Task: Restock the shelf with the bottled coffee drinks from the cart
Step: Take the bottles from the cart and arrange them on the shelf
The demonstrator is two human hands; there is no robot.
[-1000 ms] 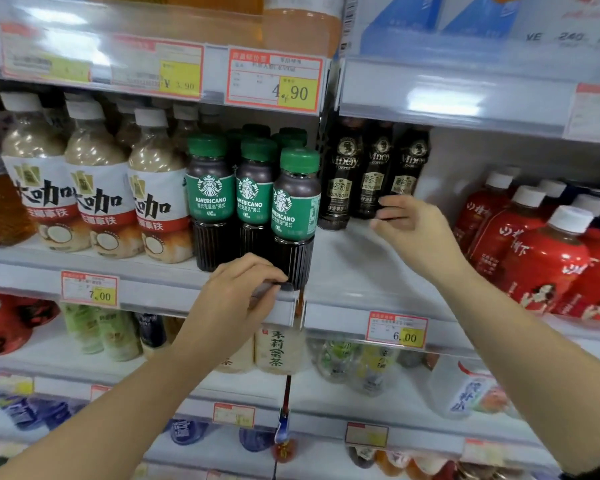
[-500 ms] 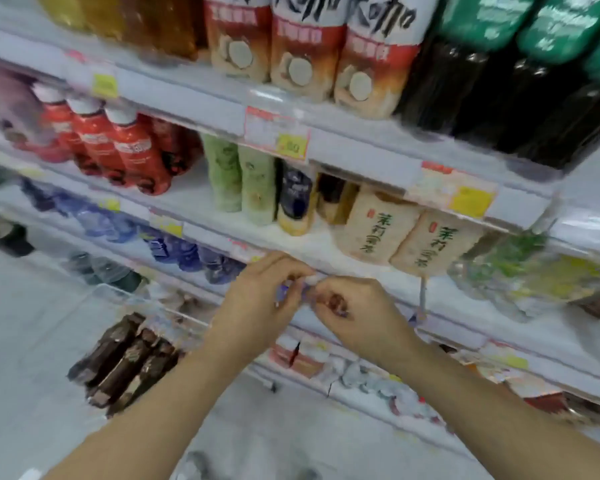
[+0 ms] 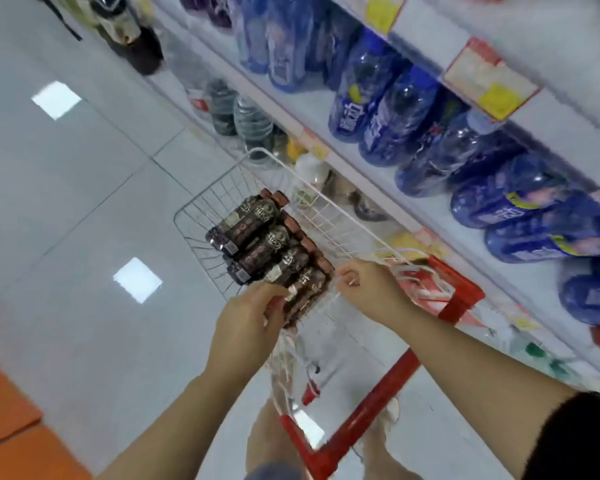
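- Head view: blue bottles point(image 3: 388, 109) on the shelf point(image 3: 312, 105) stand beyond the fingers of the right hand point(image 3: 368, 289). Grey shiny floor tiles point(image 3: 84, 202) lie out past the fingers of the left hand point(image 3: 246, 323).
- Thin white wires of the cart point(image 3: 219, 192) are right by the fingers of both hands. Its red bar point(image 3: 378, 403) is behind them.
- The coffee bottles point(image 3: 257, 230) are dark, round and smooth, with brown caps. They lie flat in the cart, side by side, just ahead of the fingers.
- Their long sides run across, with the caps toward the shelf.
- Left fingers curl round the nearest bottle point(image 3: 307, 284). Right fingers are curled by its cap end, but blur hides what they hold.
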